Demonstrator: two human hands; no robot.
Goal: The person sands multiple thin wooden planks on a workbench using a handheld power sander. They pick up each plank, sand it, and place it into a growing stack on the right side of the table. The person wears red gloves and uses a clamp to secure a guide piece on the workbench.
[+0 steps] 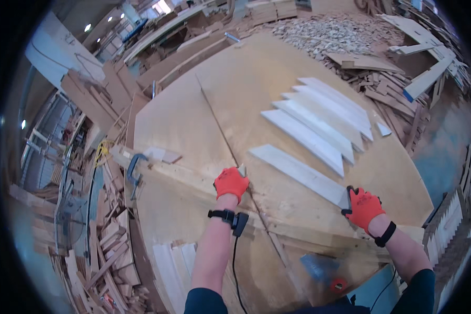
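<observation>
A red work glove with dark fingertips covers each hand. My left hand (232,183) is closed beside the dark slot (220,128) that runs across the wooden table top (193,131). A small pale piece (242,170), apparently a wood offcut, pokes out at its fingers. To the right, my right hand (363,206) grips the near right end of a white board (298,172) with slanted ends, which lies flat on the table. Just beyond that board, several similar white boards (309,131) lie side by side, their ends stepped.
A wooden fence strip (193,180) crosses the table, with a blue clamp (134,170) at its left end. More white strips (167,267) lie near left. A blue plastic bag (319,267) and a red tape roll (338,284) sit near right. Scrap wood (110,251) piles up around the table.
</observation>
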